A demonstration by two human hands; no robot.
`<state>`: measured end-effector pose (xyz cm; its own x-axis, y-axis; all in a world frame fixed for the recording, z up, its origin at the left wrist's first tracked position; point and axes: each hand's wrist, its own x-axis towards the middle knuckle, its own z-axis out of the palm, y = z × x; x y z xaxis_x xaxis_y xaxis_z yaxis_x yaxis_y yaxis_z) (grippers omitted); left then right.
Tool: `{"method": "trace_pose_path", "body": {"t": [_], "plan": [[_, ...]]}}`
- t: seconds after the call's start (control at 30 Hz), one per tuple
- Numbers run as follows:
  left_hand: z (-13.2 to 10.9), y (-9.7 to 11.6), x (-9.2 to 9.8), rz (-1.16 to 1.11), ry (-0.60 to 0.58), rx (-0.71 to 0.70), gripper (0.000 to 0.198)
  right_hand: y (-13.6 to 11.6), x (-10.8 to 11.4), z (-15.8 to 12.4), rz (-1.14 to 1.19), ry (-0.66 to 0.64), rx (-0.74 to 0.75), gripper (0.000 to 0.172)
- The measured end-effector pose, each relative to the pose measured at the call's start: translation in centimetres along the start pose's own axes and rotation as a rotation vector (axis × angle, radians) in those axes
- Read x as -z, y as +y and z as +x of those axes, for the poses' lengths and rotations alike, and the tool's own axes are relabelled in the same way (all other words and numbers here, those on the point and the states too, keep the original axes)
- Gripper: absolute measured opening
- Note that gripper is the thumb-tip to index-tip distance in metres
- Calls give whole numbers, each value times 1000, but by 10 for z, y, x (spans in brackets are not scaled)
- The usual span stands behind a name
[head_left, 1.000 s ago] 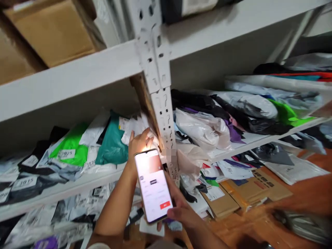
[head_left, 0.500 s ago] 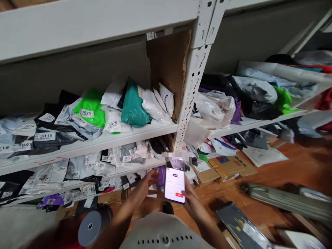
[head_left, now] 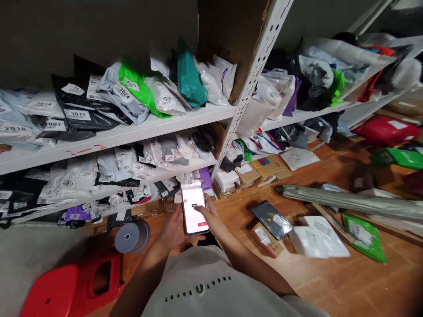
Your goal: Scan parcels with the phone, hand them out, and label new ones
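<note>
left hand [head_left: 174,228]: holding phone [head_left: 192,218] by its left edge | right hand [head_left: 213,216]: at the phone's right side, thumb over the front, its grip I cannot surely tell | phone: between the hands, long axis running forward from them, near to both

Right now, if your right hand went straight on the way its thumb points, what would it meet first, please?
Most likely the lit smartphone screen: the thumb of the right hand lies over it, though whether they touch is unclear.
</note>
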<state>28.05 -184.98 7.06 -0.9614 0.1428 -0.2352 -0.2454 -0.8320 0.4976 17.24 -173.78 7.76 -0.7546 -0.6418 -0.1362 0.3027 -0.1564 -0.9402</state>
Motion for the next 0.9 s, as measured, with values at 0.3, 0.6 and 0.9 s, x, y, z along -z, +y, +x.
{"method": "trace_pose_path", "body": {"t": [0.3, 0.6, 0.9], "plan": [[-39, -12, -9, 92, -68, -37, 62, 0, -25, -39, -245, 67, 124, 34], [-49, -17, -12, 65, 49, -98, 55, -1, -2, -51, -103, -142, 74, 42], [-50, -25, -10, 83, 115, -55, 59, -3, -4, -65, -71, -180, 143, 40]]}}
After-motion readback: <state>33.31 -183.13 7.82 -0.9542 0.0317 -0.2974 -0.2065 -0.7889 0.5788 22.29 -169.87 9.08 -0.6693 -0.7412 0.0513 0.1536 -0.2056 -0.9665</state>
